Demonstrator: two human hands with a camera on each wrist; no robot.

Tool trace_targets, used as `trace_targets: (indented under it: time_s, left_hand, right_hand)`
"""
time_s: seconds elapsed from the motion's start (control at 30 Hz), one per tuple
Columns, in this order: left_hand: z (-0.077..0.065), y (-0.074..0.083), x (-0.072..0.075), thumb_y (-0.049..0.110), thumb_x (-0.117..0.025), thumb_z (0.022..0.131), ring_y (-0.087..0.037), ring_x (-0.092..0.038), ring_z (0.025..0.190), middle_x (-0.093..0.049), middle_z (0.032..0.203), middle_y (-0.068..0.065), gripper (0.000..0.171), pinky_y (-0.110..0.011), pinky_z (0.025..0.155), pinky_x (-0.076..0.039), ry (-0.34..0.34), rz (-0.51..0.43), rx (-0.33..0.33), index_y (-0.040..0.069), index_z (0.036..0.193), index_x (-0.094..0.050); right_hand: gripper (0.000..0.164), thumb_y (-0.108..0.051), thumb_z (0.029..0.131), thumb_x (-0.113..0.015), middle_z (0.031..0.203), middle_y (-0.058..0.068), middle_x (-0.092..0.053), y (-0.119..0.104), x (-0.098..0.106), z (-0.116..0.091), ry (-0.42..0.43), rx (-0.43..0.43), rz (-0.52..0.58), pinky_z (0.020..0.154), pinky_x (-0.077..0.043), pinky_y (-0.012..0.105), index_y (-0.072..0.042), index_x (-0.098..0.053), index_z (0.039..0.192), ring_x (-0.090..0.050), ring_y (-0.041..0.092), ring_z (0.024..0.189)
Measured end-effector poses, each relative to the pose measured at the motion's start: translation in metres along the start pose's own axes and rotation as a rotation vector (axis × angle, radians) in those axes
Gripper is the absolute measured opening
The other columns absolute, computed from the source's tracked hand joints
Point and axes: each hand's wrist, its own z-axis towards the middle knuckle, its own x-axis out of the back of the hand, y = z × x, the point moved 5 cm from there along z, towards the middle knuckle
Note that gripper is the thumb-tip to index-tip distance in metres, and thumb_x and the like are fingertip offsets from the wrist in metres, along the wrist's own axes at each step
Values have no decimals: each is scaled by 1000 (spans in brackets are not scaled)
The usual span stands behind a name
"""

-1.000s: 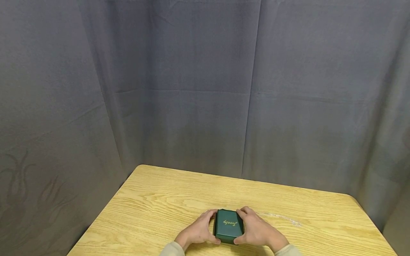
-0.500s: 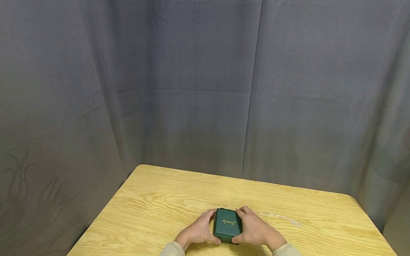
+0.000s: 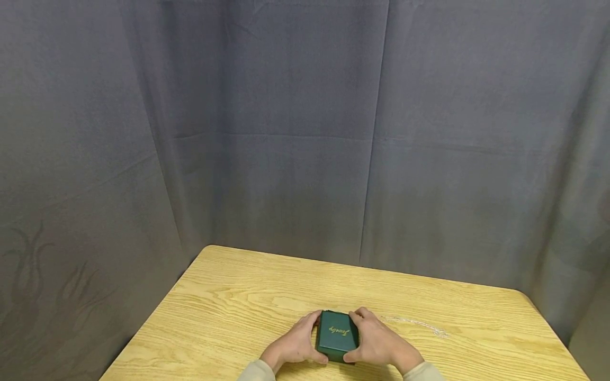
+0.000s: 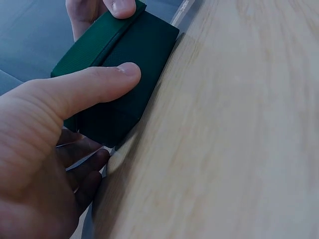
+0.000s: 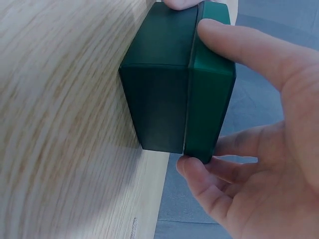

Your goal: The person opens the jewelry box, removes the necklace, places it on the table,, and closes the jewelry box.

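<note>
A dark green jewelry box (image 3: 338, 332) sits on the table between both hands, its lid down and gold lettering on top facing away from me. My left hand (image 3: 297, 338) grips its left part, thumb pressed on the near side of the base (image 4: 124, 107) and fingers curled toward the far side. From the right, my right hand (image 3: 378, 341) pinches the lid (image 5: 212, 107), thumb at the near edge and fingertips at the far edge. In the right wrist view a thin seam runs between lid and base. The far fingers of the left hand are partly hidden by the box.
A thin silver chain (image 3: 414, 321) lies on the wood-grain table (image 3: 248, 296), to the right of the box beyond the right hand. Grey curtains (image 3: 295, 132) hang behind the table and along its left side.
The box has slid slightly left, and my right hand has moved left with it. The left hand stays nearly still, and the chain has not moved.
</note>
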Motion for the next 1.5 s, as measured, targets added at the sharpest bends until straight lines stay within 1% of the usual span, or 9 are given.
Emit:
trace_targets:
  time_s: [0.23, 0.5, 0.83, 1.07, 1.2, 1.33, 1.5]
  left_hand:
    - [1, -1, 0, 24, -88, 66, -27, -36, 126, -40, 139, -5, 106, -51, 103, -32, 1, -2, 19, 6, 148, -23]
    - [0, 1, -1, 22, -88, 66, -24, -38, 123, -43, 133, -1, 107, -51, 102, -32, 2, -20, 12, 7, 149, -21]
    - [0, 1, -1, 23, -88, 66, -26, -36, 126, -43, 136, -3, 109, -52, 103, -30, 1, -5, 18, 6, 149, -20]
    - [0, 0, 0, 30, -87, 67, -28, -37, 126, -41, 136, -6, 110, -55, 102, -30, -6, -42, 26, 7, 150, -18]
    - [0, 1, 0, 32, -86, 68, -26, -39, 124, -41, 136, -5, 108, -54, 101, -31, -7, -63, 16, 8, 150, -20]
    - [0, 1, 1, 32, -85, 69, -24, -40, 123, -42, 133, -2, 104, -51, 100, -33, -11, -64, 8, 8, 149, -22]
    - [0, 1, 1, 32, -85, 70, -25, -40, 122, -41, 132, -2, 102, -51, 100, -33, -19, -69, 11, 8, 148, -23]
  right_hand:
    - [95, -49, 66, -80, 113, 8, -48, -1, 0, 1, 3, 1, -8, 74, -47, 36, 11, -46, 132, -49, 17, 90]
    - [94, -48, 65, -80, 112, 8, -48, -1, -1, 1, 5, 10, -9, 72, -47, 35, 11, -47, 130, -50, 17, 88]
    - [96, -47, 65, -81, 113, 10, -48, 1, -5, 3, -11, -3, -14, 70, -47, 35, 12, -45, 131, -50, 18, 87]
    - [95, -47, 64, -81, 112, 9, -48, 0, -5, 3, -6, -14, -10, 70, -47, 34, 11, -46, 131, -49, 18, 87]
    - [95, -47, 65, -81, 113, 9, -48, -1, -5, 2, -7, -16, -6, 69, -47, 33, 11, -46, 131, -48, 17, 87]
    - [96, -47, 66, -81, 114, 9, -47, -1, -5, 2, -13, -17, -9, 69, -47, 34, 11, -45, 132, -49, 18, 87]
    - [96, -47, 66, -81, 114, 10, -47, -1, -6, 3, -12, -10, -20, 70, -48, 34, 12, -44, 132, -49, 17, 88]
